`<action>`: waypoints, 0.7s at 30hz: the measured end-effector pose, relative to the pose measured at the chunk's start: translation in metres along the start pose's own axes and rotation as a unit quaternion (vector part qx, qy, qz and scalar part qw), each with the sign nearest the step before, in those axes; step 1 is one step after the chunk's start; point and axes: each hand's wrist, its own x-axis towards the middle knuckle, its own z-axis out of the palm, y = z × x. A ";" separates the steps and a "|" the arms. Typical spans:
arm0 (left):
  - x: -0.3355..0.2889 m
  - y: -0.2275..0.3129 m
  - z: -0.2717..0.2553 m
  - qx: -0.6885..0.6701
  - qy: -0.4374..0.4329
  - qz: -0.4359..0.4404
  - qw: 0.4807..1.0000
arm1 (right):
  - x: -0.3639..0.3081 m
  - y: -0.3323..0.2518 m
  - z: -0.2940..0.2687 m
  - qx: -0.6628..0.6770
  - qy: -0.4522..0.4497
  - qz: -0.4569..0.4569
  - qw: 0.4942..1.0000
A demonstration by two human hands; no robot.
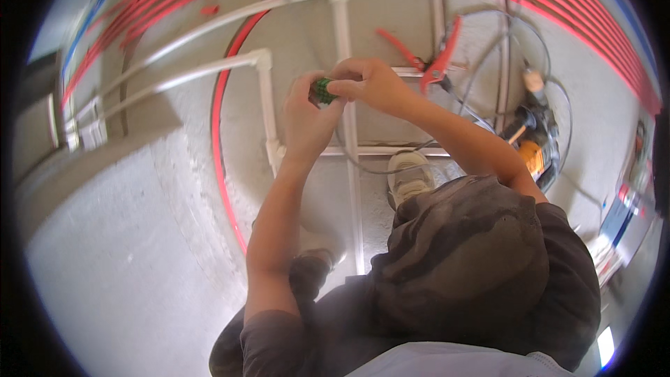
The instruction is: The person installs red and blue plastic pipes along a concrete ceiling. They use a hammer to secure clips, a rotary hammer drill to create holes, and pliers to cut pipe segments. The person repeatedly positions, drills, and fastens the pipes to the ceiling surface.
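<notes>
Held out in front of me at the top centre is a small dark green piece with a bumpy or ribbed surface [323,91]. Its kind is hard to make out, since fingers cover most of it. My left hand [307,115] closes round it from the left and below. From the right, my right hand [373,87] pinches it with thumb and fingers. Both hands are above white pipes [343,35] that run along the floor with elbow joints. Just right of my right hand, red-handled pipe cutters [441,63] lie with their handles spread.
An orange and black power tool [534,157] lies on the right, with a grey cord [569,119] looping round it. Red pipes [223,119] curve over the floor and run along the far side. My shoe [410,174] stands close to the white pipes. Boxes [623,220] sit at far right.
</notes>
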 end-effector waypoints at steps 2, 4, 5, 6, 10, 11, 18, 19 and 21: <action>-0.003 -0.016 -0.012 0.030 0.038 -0.024 0.999 | 0.021 0.008 0.019 0.004 -0.040 -0.015 0.999; -0.009 -0.032 -0.020 0.080 0.060 -0.023 0.995 | 0.036 0.019 0.033 0.022 -0.076 0.040 0.996; -0.010 -0.040 -0.025 0.030 0.076 -0.029 0.996 | 0.042 0.025 0.040 0.049 -0.083 0.042 0.994; -0.012 -0.048 -0.030 -0.005 0.079 -0.059 0.995 | 0.048 0.031 0.046 0.072 -0.088 0.059 0.992; -0.015 -0.084 -0.045 -0.204 0.089 -0.158 0.962 | 0.058 0.047 0.064 0.225 -0.073 0.113 0.965; -0.014 -0.092 -0.046 -0.273 0.088 -0.163 0.944 | 0.058 0.049 0.065 0.235 -0.065 0.118 0.963; 0.004 -0.090 -0.046 -0.288 0.074 -0.214 0.930 | 0.046 0.043 0.046 0.030 0.064 0.026 0.997; 0.003 -0.081 -0.045 -0.237 0.097 -0.212 0.943 | 0.044 0.041 0.039 0.015 0.097 -0.012 0.995; 0.000 -0.062 -0.040 -0.049 0.116 -0.117 0.985 | 0.040 0.037 0.027 0.011 0.075 0.028 0.997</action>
